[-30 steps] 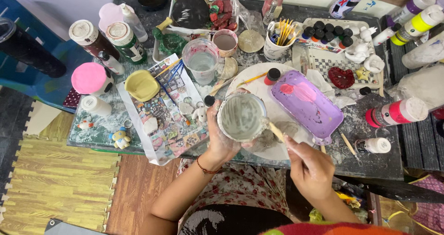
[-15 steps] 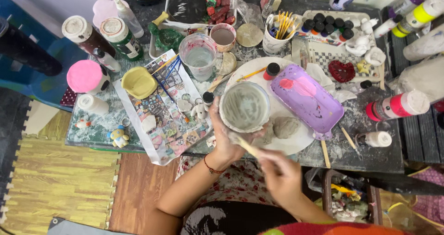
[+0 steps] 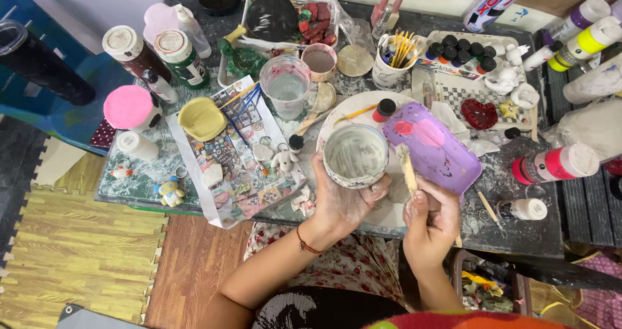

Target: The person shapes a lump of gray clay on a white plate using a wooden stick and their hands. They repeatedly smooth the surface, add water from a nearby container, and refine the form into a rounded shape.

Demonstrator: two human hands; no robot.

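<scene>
2 bare hands work over a cluttered table (image 3: 129, 173) smeared with white paste. On it lies a white plate (image 3: 363, 105), and across the plate's right side rests a purple tray (image 3: 440, 151) with pink paint patches. The left hand (image 3: 340, 203) wraps its fingers around a small white-coated cup (image 3: 355, 155), holding it upright just above the plate's near edge. The right hand (image 3: 431, 222) pinches a paste-covered brush (image 3: 407, 168), its tip pointing up just beside the cup's right wall, over the tray's left end. 1 clear plastic cup (image 3: 285, 86) stands behind, well apart.
</scene>
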